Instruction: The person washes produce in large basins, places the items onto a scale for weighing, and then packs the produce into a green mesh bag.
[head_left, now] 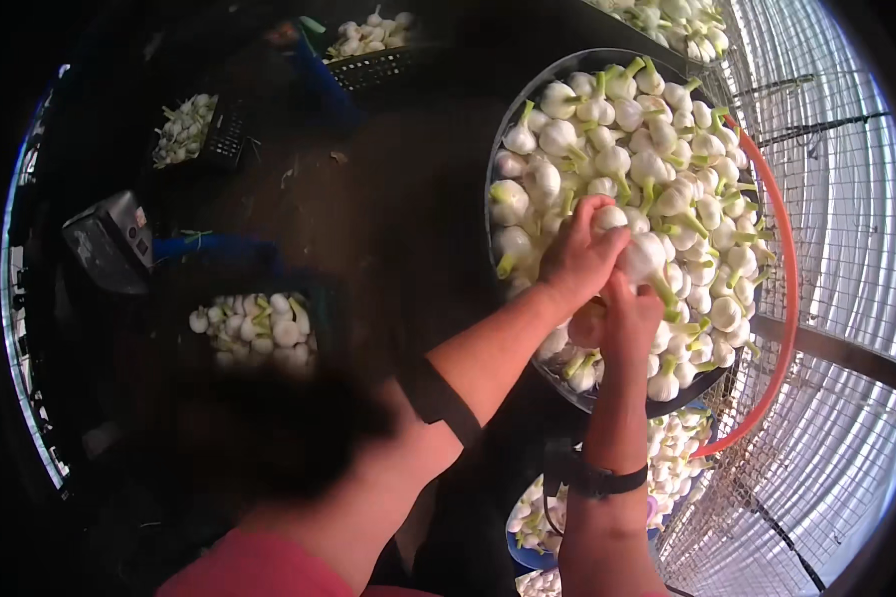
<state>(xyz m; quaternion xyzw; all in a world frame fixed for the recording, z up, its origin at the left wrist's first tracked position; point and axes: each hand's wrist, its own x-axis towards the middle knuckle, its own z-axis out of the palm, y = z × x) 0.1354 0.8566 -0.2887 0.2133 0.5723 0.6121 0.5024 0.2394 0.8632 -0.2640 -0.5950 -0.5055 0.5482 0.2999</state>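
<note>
A large dark round tub (494, 149) is heaped with garlic bulbs that have short green stems. Over its near left part, my left hand (579, 250) has its fingers around a white garlic bulb (609, 217). Close beside it, my right hand (631, 306) grips a larger garlic bulb (644, 256), whose green stem points down and to the right. The two hands touch or nearly touch. My right palm and some of its fingers are hidden from view.
An orange hose (788, 246) curves along the tub's right side, before a wire mesh (829, 186). Blue tubs of garlic (523, 554) stand below. Dark crates of garlic (228, 134) and a grey container (112, 242) are at the left. More garlic (672, 22) lies at the top right.
</note>
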